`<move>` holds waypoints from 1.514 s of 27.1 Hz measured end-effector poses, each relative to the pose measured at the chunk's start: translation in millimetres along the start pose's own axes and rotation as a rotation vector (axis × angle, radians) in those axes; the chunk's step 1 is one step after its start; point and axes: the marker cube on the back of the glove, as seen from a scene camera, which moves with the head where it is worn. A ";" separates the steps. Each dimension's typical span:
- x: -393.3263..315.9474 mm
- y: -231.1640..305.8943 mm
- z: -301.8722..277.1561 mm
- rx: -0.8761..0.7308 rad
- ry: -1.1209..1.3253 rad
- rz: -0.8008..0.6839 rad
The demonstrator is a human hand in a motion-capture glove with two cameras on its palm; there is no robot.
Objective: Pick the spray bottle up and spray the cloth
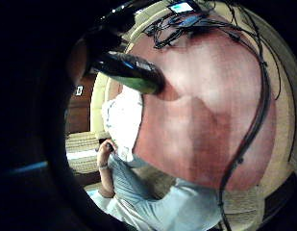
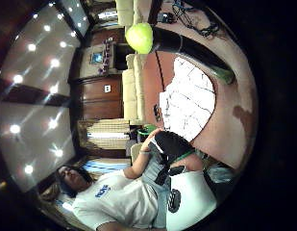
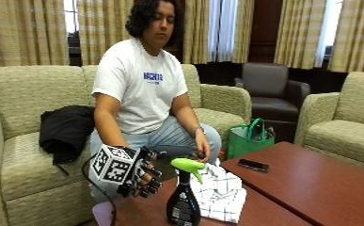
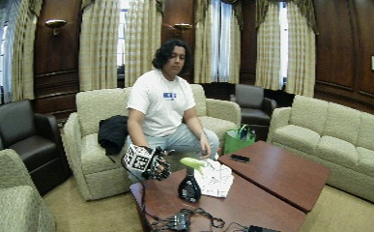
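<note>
The spray bottle [image 3: 183, 200] stands upright on the bench [image 3: 306, 188], dark-bodied with a lime-green trigger head, and the checked white cloth [image 3: 220, 190] lies just beside it, on the side nearer the person. The gloved right hand [image 3: 143, 178] hovers close to the bottle at about the height of its neck, apart from it. Its fingers [image 3: 151, 181] are loosely curled and spread, holding nothing.

The bottle is tall and narrow, so the main risk appears to be a tip-over: if the hand arrives high and strikes the trigger head before the fingers wrap the neck, the bottle could topple onto the cloth or roll along the bench. A second risk is aim. The nozzle looks turned toward the cloth side, yet a grasp that twists the bottle could send the spray onto the wood instead.

Further along the bench a dark phone [image 3: 253, 165] lies well apart from the bottle, and a green bag [image 3: 247, 139] sits on the floor by the sofa. A black jacket [image 3: 67, 131] is draped on the sofa cushion. The person's bare left hand [image 3: 201, 149] rests near the knee, behind the cloth. Nothing stands between the gloved hand and the bottle.
</note>
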 end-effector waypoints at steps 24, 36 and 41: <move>-8.7 -101.5 58.7 -0.002 -0.162 0.001; -16.1 -125.1 74.9 0.040 -0.168 -0.098; -23.9 -137.0 85.8 0.035 -0.187 -0.116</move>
